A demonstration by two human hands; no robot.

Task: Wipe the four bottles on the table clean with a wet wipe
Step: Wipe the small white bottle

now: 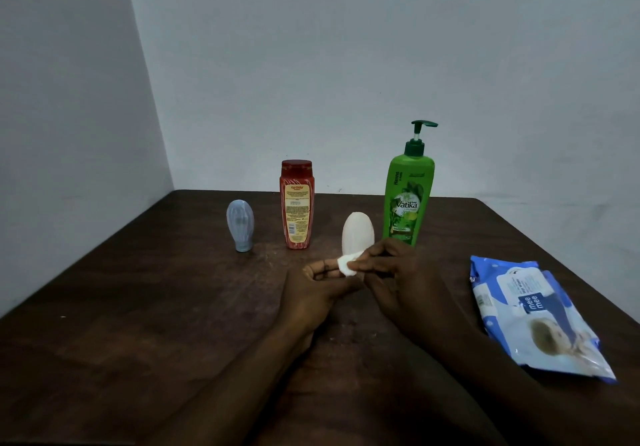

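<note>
Several bottles stand at the back of the dark wooden table [138,307]: a small blue-grey bottle [240,225] on its cap at the left, a red bottle [296,203], a small white bottle [357,232], and a tall green pump bottle [408,196] at the right. Just in front of the white bottle, my left hand [311,293] and my right hand [398,279] meet. Between their fingertips they pinch a small folded white wet wipe [348,263]. The base of the white bottle is hidden behind my fingers.
A blue and white pack of wet wipes [530,314] lies flat near the table's right edge. Pale walls close in the table at the back and left. My forearms cross the near middle of the table.
</note>
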